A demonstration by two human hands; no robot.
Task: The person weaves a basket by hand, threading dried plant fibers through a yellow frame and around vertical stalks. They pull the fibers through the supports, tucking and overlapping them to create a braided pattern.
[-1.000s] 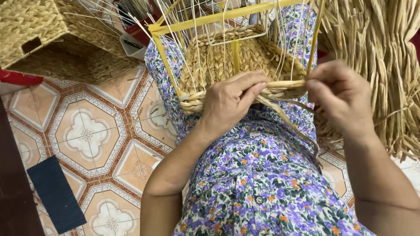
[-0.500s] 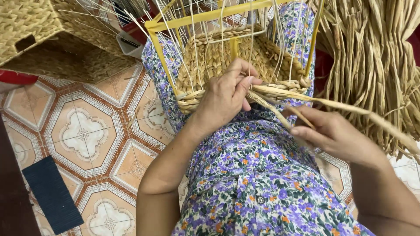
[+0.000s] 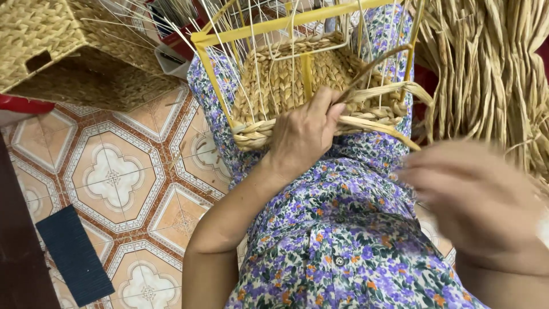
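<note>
Swung down off the strand toward the lap: right hand (image 3: 474, 200), blurred, fingers' state unreadable. Left hand (image 3: 303, 134) pinning woven rows on the lap-held basket (image 3: 286, 86). Best kept pressed tight, strand (image 3: 377, 123) taut.

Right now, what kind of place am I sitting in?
Likely a home basket-weaving workspace: a half-woven basket on a yellow frame, bundles of dried straw, a finished woven basket, patterned floor tiles.
</note>
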